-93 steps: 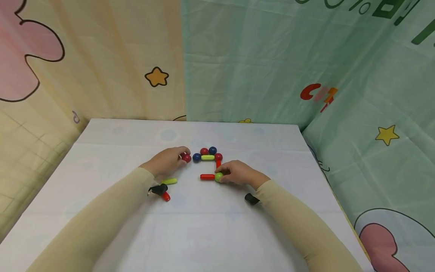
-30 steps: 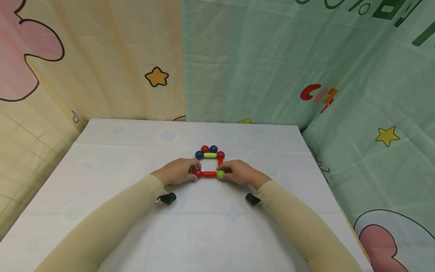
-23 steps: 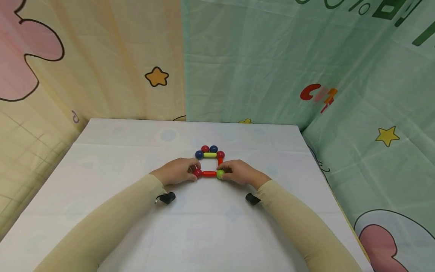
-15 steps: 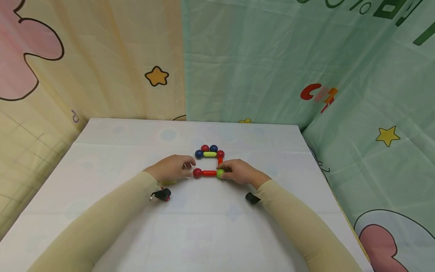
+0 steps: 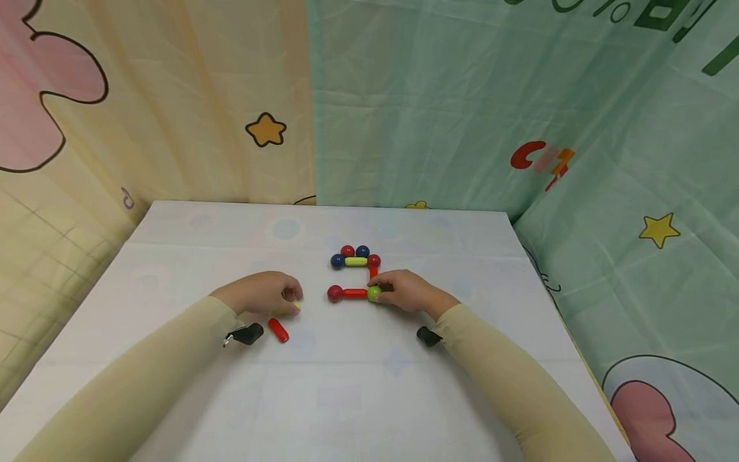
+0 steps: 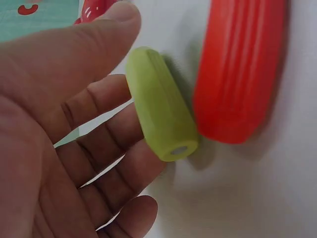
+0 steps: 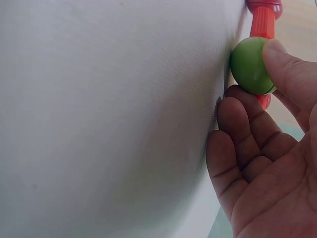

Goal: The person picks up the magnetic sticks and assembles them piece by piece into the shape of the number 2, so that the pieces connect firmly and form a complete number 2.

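Over the white table [image 5: 358,404], my left hand [image 5: 265,292] gapes around a yellow-green ribbed stick [image 6: 159,106]; my right hand [image 5: 406,292] pinches a green ball [image 7: 248,65].

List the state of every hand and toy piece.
Left hand: at loose lime rod, grip unclear
Loose lime rod: unattached
Loose red rod: unattached
Right hand: pinching green ball
Green ball: held
Near red rod: unheld
Near red ball: unheld
Side red rod: partly hidden
Far lime rod: between balls
Far red balls: unheld
Blue balls: unheld
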Demonstrator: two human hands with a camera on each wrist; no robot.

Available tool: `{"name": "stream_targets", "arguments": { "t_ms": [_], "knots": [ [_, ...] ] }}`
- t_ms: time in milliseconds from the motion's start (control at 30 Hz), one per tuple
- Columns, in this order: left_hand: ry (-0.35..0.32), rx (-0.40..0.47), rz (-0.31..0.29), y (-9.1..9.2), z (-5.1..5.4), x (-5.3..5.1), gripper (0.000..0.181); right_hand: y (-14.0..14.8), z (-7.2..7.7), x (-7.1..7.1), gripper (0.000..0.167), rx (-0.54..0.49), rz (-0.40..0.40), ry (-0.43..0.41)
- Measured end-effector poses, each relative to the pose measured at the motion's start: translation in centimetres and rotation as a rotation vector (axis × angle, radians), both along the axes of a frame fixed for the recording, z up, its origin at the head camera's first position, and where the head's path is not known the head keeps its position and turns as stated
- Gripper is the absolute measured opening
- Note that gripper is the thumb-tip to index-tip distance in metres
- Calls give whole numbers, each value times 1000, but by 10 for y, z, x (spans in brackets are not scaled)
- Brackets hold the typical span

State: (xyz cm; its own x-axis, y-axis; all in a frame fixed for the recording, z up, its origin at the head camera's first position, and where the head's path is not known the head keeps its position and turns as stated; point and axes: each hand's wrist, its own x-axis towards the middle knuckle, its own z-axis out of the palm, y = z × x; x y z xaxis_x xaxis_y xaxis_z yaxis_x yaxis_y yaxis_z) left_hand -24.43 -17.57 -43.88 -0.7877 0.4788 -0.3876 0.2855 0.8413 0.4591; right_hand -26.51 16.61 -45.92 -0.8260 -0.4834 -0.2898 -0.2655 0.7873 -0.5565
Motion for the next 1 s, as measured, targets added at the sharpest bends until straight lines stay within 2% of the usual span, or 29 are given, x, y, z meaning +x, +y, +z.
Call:
{"name": "stream_targets", "arguments": {
  "t_ms": [167,433,667,1000],
  "knots": [
    [1,9,1,-2,-5,4,16,0,-1,-2,38,-2,6,7],
    [57,-1,2,0,-9,5,11,0,-2,-2,38,-12,5,6],
    [83,65,78,9,-13,5,17,-1,-2,-3,38,0,-8,-2],
    [47,158,222,32,-17,9,23,-2,0,-3,38,9,-3,0]
  ]
}}
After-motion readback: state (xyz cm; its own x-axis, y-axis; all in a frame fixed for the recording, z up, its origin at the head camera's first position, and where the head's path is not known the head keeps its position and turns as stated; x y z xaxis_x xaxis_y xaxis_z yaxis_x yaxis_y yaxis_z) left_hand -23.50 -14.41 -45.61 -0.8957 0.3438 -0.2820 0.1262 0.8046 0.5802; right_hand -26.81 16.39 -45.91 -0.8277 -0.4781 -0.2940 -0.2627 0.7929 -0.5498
